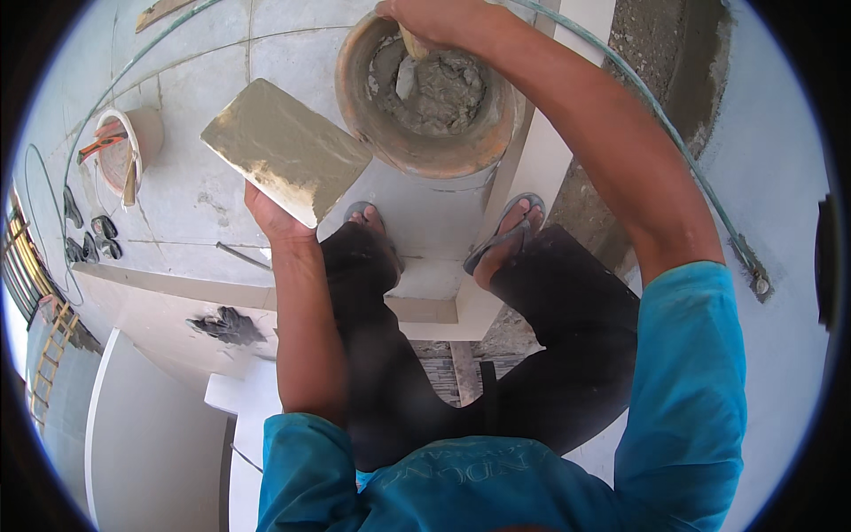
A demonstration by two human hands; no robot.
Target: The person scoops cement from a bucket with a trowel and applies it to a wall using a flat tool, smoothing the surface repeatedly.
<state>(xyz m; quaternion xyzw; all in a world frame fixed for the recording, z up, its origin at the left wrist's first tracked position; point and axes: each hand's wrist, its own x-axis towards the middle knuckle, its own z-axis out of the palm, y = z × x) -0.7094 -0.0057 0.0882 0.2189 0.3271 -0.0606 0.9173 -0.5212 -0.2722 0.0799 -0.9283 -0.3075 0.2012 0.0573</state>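
My left hand [273,211] grips a rectangular tile [282,146] from underneath, near its closest edge. Grey mortar is spread over most of the tile's face, with a pale patch by the near corner. At the top, my right hand [434,19] closes around the light handle of what looks like a trowel [406,80], its grey blade down in the mortar. A round clay-coloured basin [403,158] holds this wet grey mortar [452,93], heaped unevenly. The tile's right corner comes close to the basin's rim; whether they touch is unclear.
Left on the tiled floor stands a pale bucket [146,133] with an orange-and-black-handled tool [102,144] across it. Dark sandals [97,239] lie below it. A green hose [678,142] runs past on the right. My sandalled feet [519,226] stand by a low ledge; a mortar blob [228,326] sits left.
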